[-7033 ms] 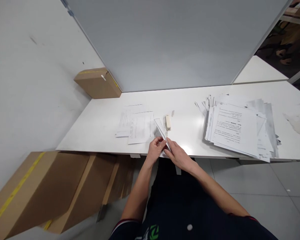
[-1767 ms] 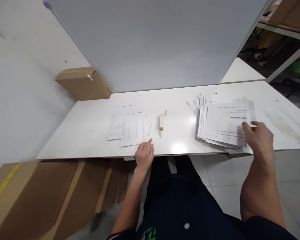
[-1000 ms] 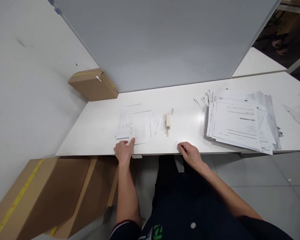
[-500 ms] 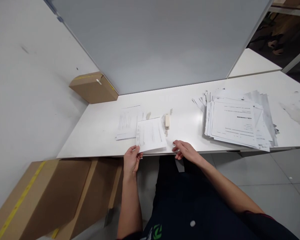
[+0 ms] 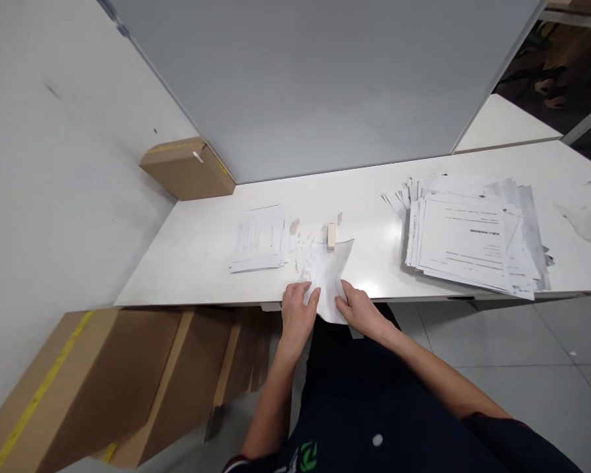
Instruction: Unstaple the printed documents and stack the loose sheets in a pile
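Observation:
A curved sheet of paper [image 5: 328, 272] lies between my hands at the table's front edge, its lower end bending past the edge. On its left side my left hand [image 5: 299, 307] grips it with thumb and fingers. My right hand [image 5: 358, 307] pinches the right side, which curls upward. Just beyond the sheet's far edge sits a small cream-coloured block [image 5: 331, 235], perhaps a stapler. To the left rests a small stack of printed sheets [image 5: 259, 238]. Whether the held paper is one sheet or a few, I cannot tell.
A large, uneven pile of printed papers [image 5: 465, 240] covers the table's right part. One cardboard box [image 5: 190, 172] stands in the back left corner, and larger boxes [image 5: 93, 374] stand below at left. A grey panel [image 5: 325, 92] rises behind the white table [image 5: 192, 249].
The paper has moved right and toward my body, and it now bends. My left hand has shifted right with it. My right hand, free before, has closed on the right side.

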The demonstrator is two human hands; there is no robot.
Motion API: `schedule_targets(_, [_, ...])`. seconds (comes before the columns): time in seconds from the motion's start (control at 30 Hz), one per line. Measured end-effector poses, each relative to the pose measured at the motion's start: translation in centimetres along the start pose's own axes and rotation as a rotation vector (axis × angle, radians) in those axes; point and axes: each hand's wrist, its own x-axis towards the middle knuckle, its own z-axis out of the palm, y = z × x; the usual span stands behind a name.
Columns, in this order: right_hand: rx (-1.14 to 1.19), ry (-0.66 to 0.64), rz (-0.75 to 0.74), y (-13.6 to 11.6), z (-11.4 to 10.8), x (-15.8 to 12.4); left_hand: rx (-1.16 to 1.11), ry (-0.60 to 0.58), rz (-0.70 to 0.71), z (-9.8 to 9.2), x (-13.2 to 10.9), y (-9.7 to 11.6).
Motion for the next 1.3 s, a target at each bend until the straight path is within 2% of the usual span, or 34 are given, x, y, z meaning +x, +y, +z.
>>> schedule_targets(0.1, [0.19,-0.085,0.05,0.2,-0.1,-0.6,0.079,0.006,0.031,-0.4,0.9,1.0])
schedule_targets(0.2, [0.23,-0.08,0.054,1.0,0.3,-1.6,-0.154,-0.179,0.004,-0.6,1.2,1.4])
schedule_targets(0.3, [0.081,-0.066,-0.022,1.5,0.9,-2.9,-0.384,-0.418,-0.07,0.5,1.1,1.6])
schedule_targets(0.37, [-0.011,-0.111,-0.046,1.4,1.3,-3.7,-0.442,-0.475,-0.123,1.5,0.9,1.6])
schedule_targets(0.47, [-0.021,-0.117,-0.104,0.7,1.5,-4.3,-0.494,-0.468,-0.163,2.4,0.8,1.6])
schedule_targets(0.57, [0.061,-0.111,-0.125,0.1,1.2,-4.2,-0.595,-0.513,-0.189,2.1,0.9,1.5])
schedule_targets(0.67, [0.165,-0.145,-0.101,0.1,0.8,-3.8,-0.682,-0.562,-0.21,1.6,1.1,1.5])
schedule_targets(0.77, [0.242,-0.149,-0.017,0.6,0.3,-3.3,-0.77,-0.592,-0.249,1.5,1.3,1.2])
schedule_targets(0.93, [0.431,-0.12,0.106,1.7,0.2,-2.4,-0.841,-0.566,-0.347,2.1,1.3,0.3])
schedule_targets(1.07, [0.591,-0.123,0.13,2.1,0.7,-1.8,-0.842,-0.539,-0.333,2.5,1.2,-0.5])
schedule_targets(1.3, [0.655,-0.162,0.119,2.3,1.0,-1.8,-0.794,-0.482,-0.328,2.9,1.1,-0.6])
